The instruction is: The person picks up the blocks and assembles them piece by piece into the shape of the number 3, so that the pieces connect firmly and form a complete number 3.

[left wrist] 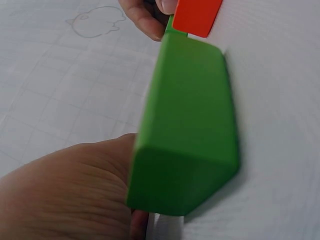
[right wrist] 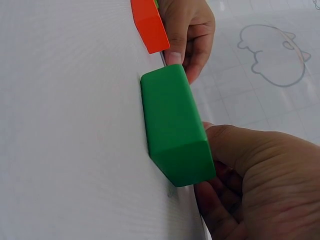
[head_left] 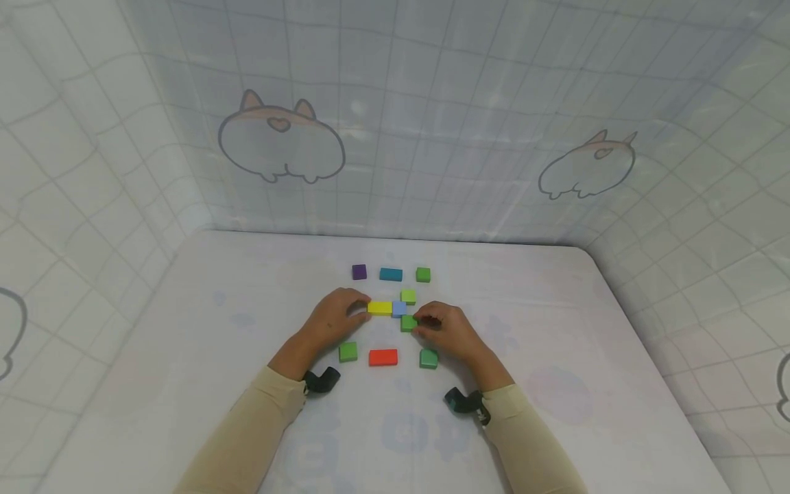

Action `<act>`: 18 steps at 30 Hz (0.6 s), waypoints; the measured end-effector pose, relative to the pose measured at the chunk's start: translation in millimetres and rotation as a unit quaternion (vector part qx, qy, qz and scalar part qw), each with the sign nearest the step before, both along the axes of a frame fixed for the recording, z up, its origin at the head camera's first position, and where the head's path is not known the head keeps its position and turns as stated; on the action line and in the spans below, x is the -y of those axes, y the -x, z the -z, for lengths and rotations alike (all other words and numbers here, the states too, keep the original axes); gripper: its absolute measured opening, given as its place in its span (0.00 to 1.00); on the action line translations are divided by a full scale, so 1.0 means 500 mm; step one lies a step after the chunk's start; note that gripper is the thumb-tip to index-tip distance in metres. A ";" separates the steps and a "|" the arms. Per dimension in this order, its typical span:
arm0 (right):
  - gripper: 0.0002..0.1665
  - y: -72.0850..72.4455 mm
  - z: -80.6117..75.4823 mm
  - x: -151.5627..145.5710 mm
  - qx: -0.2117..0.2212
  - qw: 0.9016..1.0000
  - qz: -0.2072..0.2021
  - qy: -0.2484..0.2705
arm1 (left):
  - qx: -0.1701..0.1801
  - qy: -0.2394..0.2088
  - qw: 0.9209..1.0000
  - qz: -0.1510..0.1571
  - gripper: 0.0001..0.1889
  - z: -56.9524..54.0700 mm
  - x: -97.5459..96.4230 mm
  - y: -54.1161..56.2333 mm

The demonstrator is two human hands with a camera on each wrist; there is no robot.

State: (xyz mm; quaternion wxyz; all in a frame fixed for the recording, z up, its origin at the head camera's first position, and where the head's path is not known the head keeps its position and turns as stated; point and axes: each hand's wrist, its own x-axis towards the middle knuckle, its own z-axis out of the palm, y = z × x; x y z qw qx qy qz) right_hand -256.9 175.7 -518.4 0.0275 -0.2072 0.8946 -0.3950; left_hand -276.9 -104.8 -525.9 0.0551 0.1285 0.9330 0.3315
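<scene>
In the head view, my left hand (head_left: 330, 321) pinches the left end of a long yellow block (head_left: 379, 309) between thumb and fingers. Its right end meets a small light-blue block (head_left: 399, 309). A green block (head_left: 407, 324) just below the blue one is pinched at its right side by my right hand (head_left: 450, 331). Above the blue block lies a lime-green block (head_left: 408, 296). In the wrist views, a near green block (left wrist: 192, 105) partly covers the left hand, and a darker green block (right wrist: 175, 120) partly covers the right; the fingertips are hidden there.
Nearer me lie a green block (head_left: 348, 352), a red block (head_left: 383, 357) and a darker green block (head_left: 428, 359). Farther back sit a purple cube (head_left: 359, 272), a teal block (head_left: 391, 274) and a green cube (head_left: 423, 275). Patterned sheeting (head_left: 401, 171) walls the white table (head_left: 247, 412).
</scene>
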 end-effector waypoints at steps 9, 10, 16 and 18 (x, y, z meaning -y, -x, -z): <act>0.14 0.000 0.001 0.001 0.003 1.000 -0.001 -0.001 | 0.006 -0.002 1.000 -0.003 0.20 -0.003 -0.001 -0.002; 0.14 0.001 0.001 0.001 0.003 1.000 0.000 -0.002 | 0.007 -0.003 1.000 -0.002 0.20 -0.004 -0.002 -0.002; 0.14 0.003 0.004 0.001 0.010 1.000 0.005 -0.003 | 0.011 -0.003 1.000 -0.005 0.20 -0.005 -0.003 -0.002; 0.14 0.003 0.003 0.001 0.008 1.000 0.005 -0.002 | 0.012 -0.002 1.000 -0.007 0.20 -0.005 -0.003 -0.003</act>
